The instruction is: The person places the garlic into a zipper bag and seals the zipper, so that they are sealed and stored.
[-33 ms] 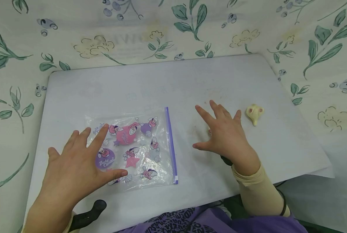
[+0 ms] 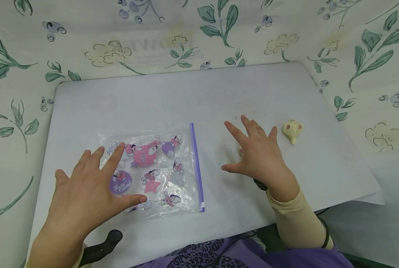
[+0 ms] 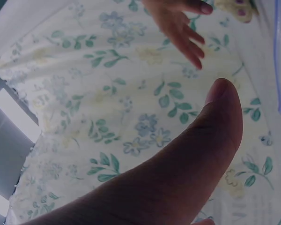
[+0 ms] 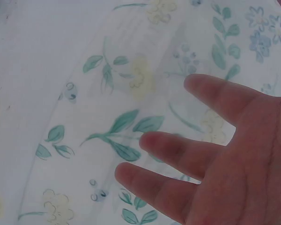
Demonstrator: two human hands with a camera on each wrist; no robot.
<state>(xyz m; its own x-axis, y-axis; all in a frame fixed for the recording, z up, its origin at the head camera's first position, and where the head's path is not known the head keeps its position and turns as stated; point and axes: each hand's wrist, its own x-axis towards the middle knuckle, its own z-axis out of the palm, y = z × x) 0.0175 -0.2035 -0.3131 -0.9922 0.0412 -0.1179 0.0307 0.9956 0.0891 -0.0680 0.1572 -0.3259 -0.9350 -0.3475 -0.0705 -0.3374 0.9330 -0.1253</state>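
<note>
A clear zip bag (image 2: 172,175) printed with pink and purple cartoon figures lies flat on the white table, its purple zip strip (image 2: 197,167) on the right side. Over the bag's left part spreads my left hand (image 2: 88,186), fingers apart and holding nothing. My right hand (image 2: 261,156) hovers to the right of the bag, fingers splayed, nothing in its grasp. A small cream and reddish thing (image 2: 241,150) peeks out by the right hand, which hides most of it. Farther right lies a small cream figure (image 2: 292,131) with two reddish spots and a tapered end.
The white table (image 2: 172,100) has a backdrop of floral cloth (image 2: 159,37) behind it and at both sides. A black curved strap piece (image 2: 103,247) sticks out from the left wrist. Loose sheet edges (image 2: 370,197) show at the table's right corner.
</note>
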